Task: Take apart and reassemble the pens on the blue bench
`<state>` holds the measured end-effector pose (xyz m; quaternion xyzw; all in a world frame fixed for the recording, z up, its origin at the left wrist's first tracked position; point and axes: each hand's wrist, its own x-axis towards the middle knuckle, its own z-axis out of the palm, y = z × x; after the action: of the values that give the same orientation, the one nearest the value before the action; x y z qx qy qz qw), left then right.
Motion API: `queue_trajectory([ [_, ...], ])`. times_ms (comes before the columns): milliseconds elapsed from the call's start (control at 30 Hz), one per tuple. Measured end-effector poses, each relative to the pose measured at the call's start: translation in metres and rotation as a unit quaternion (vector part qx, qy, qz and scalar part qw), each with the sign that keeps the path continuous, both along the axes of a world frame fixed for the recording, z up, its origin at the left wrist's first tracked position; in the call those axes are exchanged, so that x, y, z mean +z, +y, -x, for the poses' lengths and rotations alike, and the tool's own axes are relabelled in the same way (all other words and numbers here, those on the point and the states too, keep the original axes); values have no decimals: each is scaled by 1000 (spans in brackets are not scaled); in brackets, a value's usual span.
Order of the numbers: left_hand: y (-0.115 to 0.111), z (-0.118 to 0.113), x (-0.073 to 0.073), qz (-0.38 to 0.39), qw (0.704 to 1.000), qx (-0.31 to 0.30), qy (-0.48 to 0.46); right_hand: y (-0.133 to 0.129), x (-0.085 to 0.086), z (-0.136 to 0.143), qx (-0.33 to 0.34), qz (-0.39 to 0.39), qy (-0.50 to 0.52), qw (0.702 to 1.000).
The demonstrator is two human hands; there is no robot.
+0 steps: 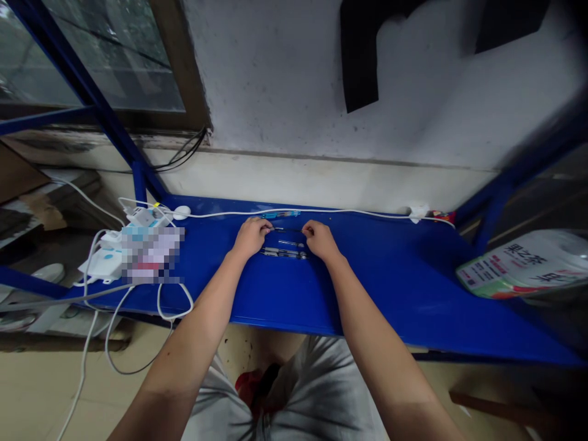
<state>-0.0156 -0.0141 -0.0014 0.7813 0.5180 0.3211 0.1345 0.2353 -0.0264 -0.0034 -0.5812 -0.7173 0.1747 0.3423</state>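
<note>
My left hand (252, 237) and my right hand (320, 237) are just above the blue shelf, fingers pinched. Between them a thin dark pen refill (289, 230) lies level, one end at each hand's fingertips; its left end looks pale. Nearer to me, a short clear pen barrel (291, 244) lies between my hands. Below that, black-and-grey pens (282, 253) rest side by side, partly beside my left wrist. Behind my hands, several light-blue pens (281, 214) lie near the back of the shelf. The fingertips are too small to make out fully.
On the left of the blue shelf (285, 294) are white power strips (103, 260) with looped cables. A white cord (257, 212) runs along the back edge to a white plug (418, 213). A large printed bottle (528, 263) lies at the right. Blue frame posts flank both sides.
</note>
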Motion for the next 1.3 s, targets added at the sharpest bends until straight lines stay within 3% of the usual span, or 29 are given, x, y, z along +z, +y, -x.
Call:
queue_trajectory([
  [133,-4,-4,4,0,998,-39,-45,-1,1,4,16,-33,8,999],
  [300,-8,-12,6,55,989,-74,-118,-8,7,13,25,-52,22,998],
  [500,-12,-16,12,35,986,-119,-114,-12,8,25,55,-54,49,996],
  [633,-7,-7,14,-9,995,-58,-78,-10,5,25,49,-26,76,996],
  [767,-2,9,14,-36,998,58,-11,-9,3,20,86,-31,-9,996],
  [833,-1,15,13,-29,996,87,15,-8,2,19,108,-25,-48,993],
  [933,0,20,10,-16,994,98,38,-7,0,18,101,-23,-73,992],
  [1133,0,20,6,-2,996,79,42,-4,0,11,-1,-17,-72,997],
  [1300,-1,15,7,-3,996,71,47,0,-3,14,1,-17,-74,997],
])
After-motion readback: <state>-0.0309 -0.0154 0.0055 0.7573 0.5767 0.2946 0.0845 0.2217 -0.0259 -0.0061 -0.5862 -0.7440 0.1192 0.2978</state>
